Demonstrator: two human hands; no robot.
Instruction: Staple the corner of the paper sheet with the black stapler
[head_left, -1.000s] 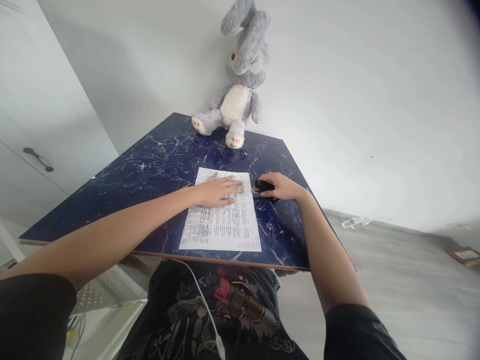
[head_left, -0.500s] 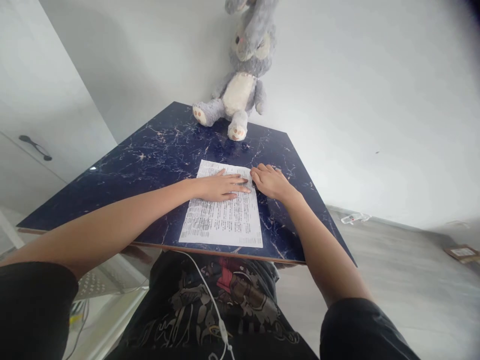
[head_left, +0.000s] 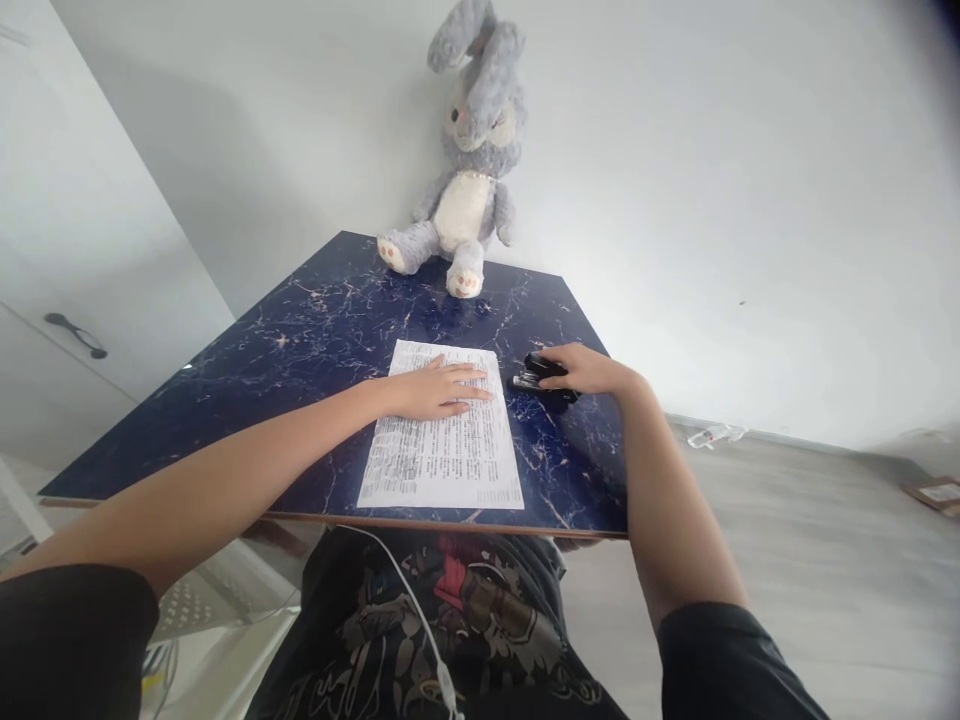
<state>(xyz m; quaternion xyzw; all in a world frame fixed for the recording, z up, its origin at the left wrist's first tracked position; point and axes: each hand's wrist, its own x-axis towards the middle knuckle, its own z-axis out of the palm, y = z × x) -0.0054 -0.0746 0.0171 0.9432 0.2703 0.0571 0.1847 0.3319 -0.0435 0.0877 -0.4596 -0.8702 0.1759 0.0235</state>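
Where it lies near the right edge of the dark blue marbled table (head_left: 300, 330), the black stapler (head_left: 538, 374) sits just beside the right edge of the printed sheet (head_left: 442, 450), apart from it. The right hand (head_left: 589, 368) rests on top of the stapler, fingers curled over its rear part; whether they clasp it I cannot tell. The left hand (head_left: 435, 388) lies flat and open, palm down, on the upper part of the sheet. At the table's far edge a grey plush rabbit (head_left: 469, 170) sits against the white wall.
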